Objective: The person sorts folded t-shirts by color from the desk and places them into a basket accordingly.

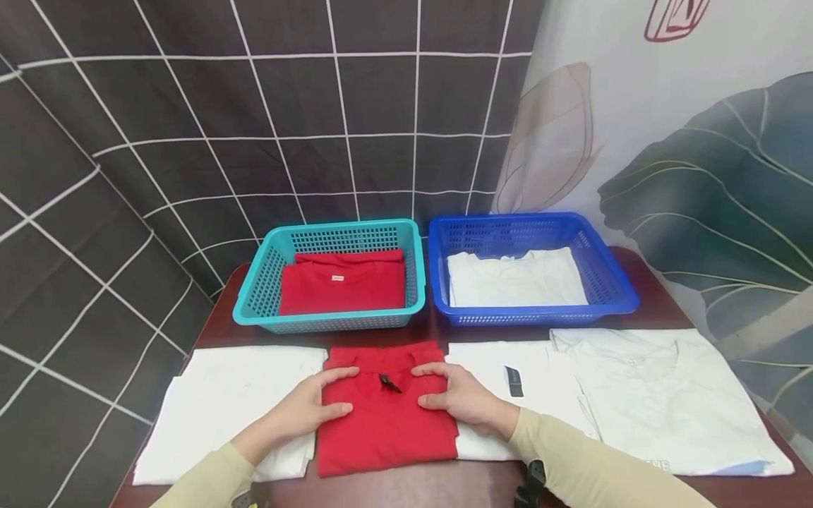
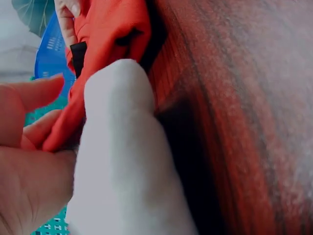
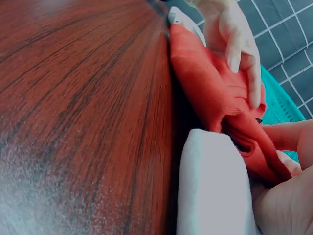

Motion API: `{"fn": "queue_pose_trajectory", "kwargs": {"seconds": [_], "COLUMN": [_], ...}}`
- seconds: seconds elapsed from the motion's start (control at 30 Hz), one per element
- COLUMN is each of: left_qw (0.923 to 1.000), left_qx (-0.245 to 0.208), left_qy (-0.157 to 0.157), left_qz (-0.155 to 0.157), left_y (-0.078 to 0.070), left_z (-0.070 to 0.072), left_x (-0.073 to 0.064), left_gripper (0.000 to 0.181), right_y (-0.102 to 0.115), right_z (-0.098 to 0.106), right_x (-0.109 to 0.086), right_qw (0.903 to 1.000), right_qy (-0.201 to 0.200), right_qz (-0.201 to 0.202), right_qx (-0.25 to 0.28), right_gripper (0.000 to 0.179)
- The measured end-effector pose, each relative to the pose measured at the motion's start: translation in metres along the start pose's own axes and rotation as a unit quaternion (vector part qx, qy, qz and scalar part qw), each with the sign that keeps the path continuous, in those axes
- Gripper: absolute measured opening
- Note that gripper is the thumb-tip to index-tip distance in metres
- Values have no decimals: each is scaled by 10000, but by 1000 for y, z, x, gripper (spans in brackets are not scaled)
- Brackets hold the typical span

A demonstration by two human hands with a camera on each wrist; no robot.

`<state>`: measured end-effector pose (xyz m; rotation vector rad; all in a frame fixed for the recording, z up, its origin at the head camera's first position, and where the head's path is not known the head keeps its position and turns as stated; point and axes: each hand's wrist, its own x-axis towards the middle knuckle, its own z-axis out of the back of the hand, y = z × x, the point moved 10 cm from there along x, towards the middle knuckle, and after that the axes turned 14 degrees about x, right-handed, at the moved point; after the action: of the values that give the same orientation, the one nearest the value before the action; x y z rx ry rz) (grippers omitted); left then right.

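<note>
A folded red shirt (image 1: pixel 386 441) lies at the front middle of the table, with a small black tag (image 1: pixel 389 383) at its neckline. My left hand (image 1: pixel 301 407) holds its left side, thumb and forefinger spread over the top. Opposite, my right hand (image 1: pixel 466 400) grips the right side in the same way. In the left wrist view the red cloth (image 2: pixel 115 29) runs in between thumb and fingers. The right wrist view likewise has a red edge (image 3: pixel 264 156) tucked into the right hand. The other fingers are largely hidden under the fabric.
Folded white shirts (image 1: pixel 216 409) lie left of the red one; another white shirt (image 1: pixel 489 356) and a large off-white one (image 1: pixel 673 402) lie right. Behind stand a teal basket (image 1: pixel 327 321) with red clothing (image 1: pixel 343 293) and a blue basket (image 1: pixel 540 315) with white clothing (image 1: pixel 517 282).
</note>
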<state>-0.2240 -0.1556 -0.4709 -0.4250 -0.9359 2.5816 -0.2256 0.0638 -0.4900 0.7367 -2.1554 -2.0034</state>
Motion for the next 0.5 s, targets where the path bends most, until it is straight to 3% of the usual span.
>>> {"fn": "queue_pose_trajectory", "kwargs": {"seconds": [0.17,0.4,0.5], "left_qw": [9999,9994,9990], "left_qx": [-144,-147,-241], "left_qy": [-1,-309,-364], "left_qz": [32,71,135], "left_y": [-1,-9,-16], "left_z": [2,16,26], "left_x": [-4,-14,-20], "left_gripper": [72,74,75], "right_y": [2,23,33], "right_z": [-1,0,0], "right_x": [0,-11,-18], "right_qw": [9999,9930,9910], "right_qy": [-35,-384,-471], "right_qz": [134,673,836], "right_qx": [-10,-893,-931], "right_gripper": [49,47,46]}}
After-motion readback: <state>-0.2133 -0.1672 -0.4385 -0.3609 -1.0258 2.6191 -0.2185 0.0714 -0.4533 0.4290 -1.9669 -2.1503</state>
